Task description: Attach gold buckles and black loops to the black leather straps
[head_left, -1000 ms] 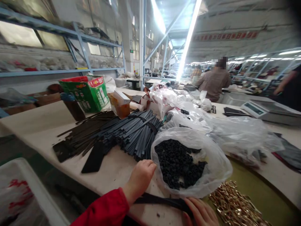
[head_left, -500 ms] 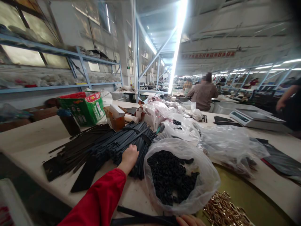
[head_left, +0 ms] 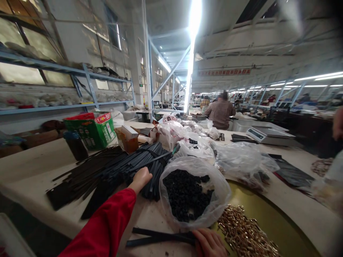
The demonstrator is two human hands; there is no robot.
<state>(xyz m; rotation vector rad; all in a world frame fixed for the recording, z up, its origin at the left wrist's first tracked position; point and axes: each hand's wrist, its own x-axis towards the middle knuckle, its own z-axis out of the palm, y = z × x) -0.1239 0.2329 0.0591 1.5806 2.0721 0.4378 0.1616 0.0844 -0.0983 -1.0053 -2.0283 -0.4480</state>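
Observation:
My left hand point(head_left: 140, 179), in a red sleeve, is closed at the bundle of black strips point(head_left: 150, 154). One strip slants up across the bundle's dark band from this hand, and its fingertips are mostly hidden. At the lower edge, my right hand point(head_left: 210, 243) has its fingers closed over the ends of two flat black strips point(head_left: 160, 237), which lie crossed on the table. Just beyond it stands an open clear plastic bag point(head_left: 223, 194) of small black loops point(head_left: 184, 194). Gold-coloured metal buckles point(head_left: 246, 228) are heaped on an olive-gold round tray point(head_left: 270, 210) to the right.
Brown-black strips point(head_left: 80, 175) lie at the left, near a dark bottle point(head_left: 76, 146) and a green and red carton point(head_left: 89, 134). Behind are clear plastic bags point(head_left: 238, 160) and a scale point(head_left: 268, 135). A person point(head_left: 221, 112) sits farther back; another person's arm shows at far right.
The view has turned slightly right. My left hand has shifted a little, and a strip now slants across the bundle from it. More of my right hand and its strips shows.

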